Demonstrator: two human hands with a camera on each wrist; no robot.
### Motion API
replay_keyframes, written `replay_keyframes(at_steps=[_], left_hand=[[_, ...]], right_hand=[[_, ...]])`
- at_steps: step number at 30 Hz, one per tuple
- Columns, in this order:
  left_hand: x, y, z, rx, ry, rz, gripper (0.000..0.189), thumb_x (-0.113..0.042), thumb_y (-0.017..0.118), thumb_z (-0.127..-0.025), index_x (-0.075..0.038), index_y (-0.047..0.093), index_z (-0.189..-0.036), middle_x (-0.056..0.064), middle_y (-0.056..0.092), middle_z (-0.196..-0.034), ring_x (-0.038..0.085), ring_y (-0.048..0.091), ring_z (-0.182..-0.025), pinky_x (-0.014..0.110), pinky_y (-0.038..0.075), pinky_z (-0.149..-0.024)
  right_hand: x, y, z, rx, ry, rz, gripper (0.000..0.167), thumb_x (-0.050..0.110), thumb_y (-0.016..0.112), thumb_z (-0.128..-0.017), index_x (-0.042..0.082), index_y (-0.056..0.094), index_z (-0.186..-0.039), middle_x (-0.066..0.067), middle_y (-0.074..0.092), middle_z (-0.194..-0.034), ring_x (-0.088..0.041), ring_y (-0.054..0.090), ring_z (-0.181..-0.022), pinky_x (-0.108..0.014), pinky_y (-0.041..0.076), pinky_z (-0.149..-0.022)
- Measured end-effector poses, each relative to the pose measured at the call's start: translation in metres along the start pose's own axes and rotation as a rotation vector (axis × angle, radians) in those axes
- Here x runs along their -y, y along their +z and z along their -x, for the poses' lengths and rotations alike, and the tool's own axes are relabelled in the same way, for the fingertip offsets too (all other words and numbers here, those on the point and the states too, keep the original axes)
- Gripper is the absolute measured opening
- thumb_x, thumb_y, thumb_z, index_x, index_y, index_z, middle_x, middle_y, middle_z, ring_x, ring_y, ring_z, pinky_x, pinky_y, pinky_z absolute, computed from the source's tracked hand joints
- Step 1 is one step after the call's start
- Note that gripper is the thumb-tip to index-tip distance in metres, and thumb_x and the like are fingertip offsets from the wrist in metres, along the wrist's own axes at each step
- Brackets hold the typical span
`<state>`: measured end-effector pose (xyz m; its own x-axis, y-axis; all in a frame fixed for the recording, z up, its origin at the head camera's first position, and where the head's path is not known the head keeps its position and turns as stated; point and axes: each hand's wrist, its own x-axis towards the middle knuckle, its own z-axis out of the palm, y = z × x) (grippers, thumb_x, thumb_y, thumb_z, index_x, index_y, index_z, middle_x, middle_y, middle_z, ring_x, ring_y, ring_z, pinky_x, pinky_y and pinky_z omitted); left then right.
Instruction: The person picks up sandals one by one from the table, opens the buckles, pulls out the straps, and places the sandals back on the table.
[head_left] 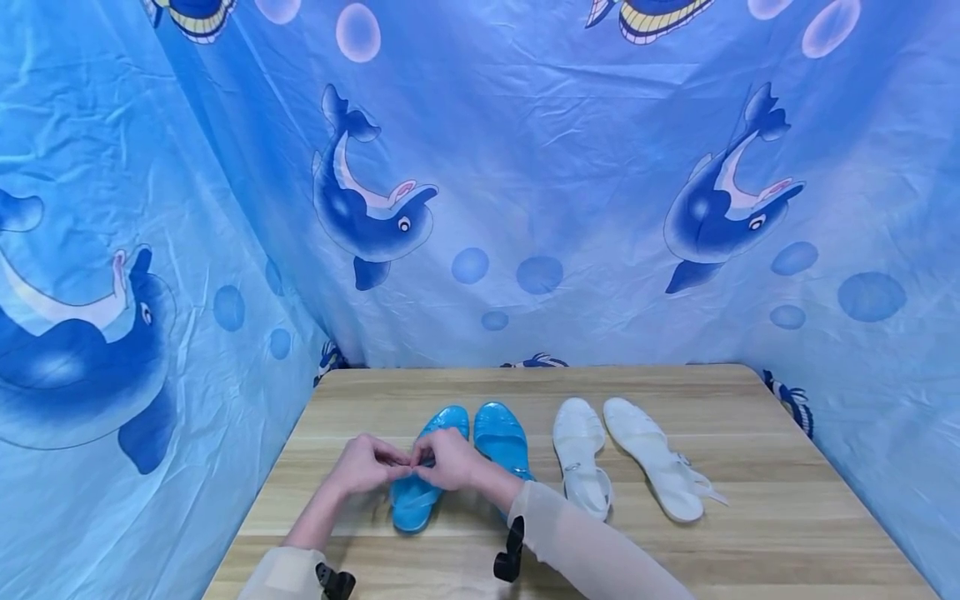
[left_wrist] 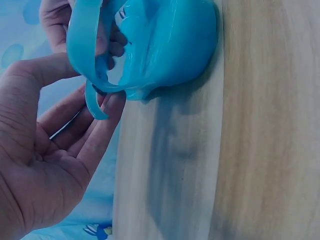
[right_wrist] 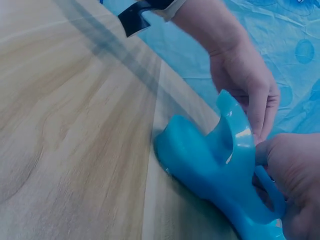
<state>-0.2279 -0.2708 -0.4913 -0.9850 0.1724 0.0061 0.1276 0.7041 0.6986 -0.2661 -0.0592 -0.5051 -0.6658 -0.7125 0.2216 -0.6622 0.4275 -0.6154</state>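
Note:
A glossy blue sandal (head_left: 411, 512) lies on the table in the head view, both hands meeting over its ankle strap. My left hand (head_left: 362, 467) pinches the strap (left_wrist: 82, 42) from the outer side, thumb and fingertips around it near the loose strap end (left_wrist: 95, 104). From the other side, my right hand (head_left: 452, 461) pinches the strap near the same spot, its fingertips almost touching the left ones. The buckle is mostly hidden by fingers. In the right wrist view the sandal's heel (right_wrist: 185, 145) rests on the wood. Its mate, another blue sandal (head_left: 501, 429), sits partly behind my right forearm.
Two white sandals stand to the right: one (head_left: 577, 437) with its strap looped at the heel, the other (head_left: 648, 454) with its strap sticking out sideways. The wooden table (head_left: 787, 517) ends at a blue dolphin-print curtain (head_left: 555, 167) behind and at the sides.

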Motion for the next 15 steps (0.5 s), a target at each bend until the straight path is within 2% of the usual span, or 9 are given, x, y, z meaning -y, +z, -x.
replay_keyframes(at_steps=[4, 7, 15], left_hand=[[-0.0012, -0.0033, -0.0027, 0.033, 0.086, -0.066, 0.009, -0.021, 0.088, -0.084, -0.015, 0.086, -0.089, -0.001, 0.082, -0.087, 0.006, 0.069, -0.076, 0.023, 0.055, -0.066], [-0.0021, -0.0048, -0.0041, 0.042, 0.118, -0.092, 0.006, -0.018, 0.086, -0.084, -0.015, 0.086, -0.088, -0.003, 0.082, -0.085, 0.005, 0.068, -0.075, 0.022, 0.055, -0.066], [0.0056, 0.0000, -0.0034, 0.042, 0.071, 0.012, 0.011, -0.019, 0.086, -0.087, -0.011, 0.086, -0.095, 0.002, 0.082, -0.087, 0.008, 0.067, -0.069, 0.024, 0.055, -0.060]], right_hand=[[0.0006, 0.0017, 0.0006, 0.024, -0.006, 0.007, 0.005, 0.017, 0.076, -0.100, 0.018, 0.080, -0.096, 0.008, 0.081, -0.099, 0.004, 0.071, -0.094, -0.011, 0.055, -0.085], [0.0011, 0.0029, 0.0001, 0.021, -0.001, 0.009, 0.006, 0.016, 0.076, -0.100, 0.018, 0.080, -0.097, 0.009, 0.080, -0.096, 0.006, 0.069, -0.091, -0.010, 0.054, -0.082], [-0.0030, 0.0063, 0.0031, -0.032, 0.023, -0.021, 0.008, 0.014, 0.076, -0.099, 0.020, 0.079, -0.093, 0.012, 0.078, -0.092, 0.008, 0.067, -0.087, -0.011, 0.054, -0.080]])
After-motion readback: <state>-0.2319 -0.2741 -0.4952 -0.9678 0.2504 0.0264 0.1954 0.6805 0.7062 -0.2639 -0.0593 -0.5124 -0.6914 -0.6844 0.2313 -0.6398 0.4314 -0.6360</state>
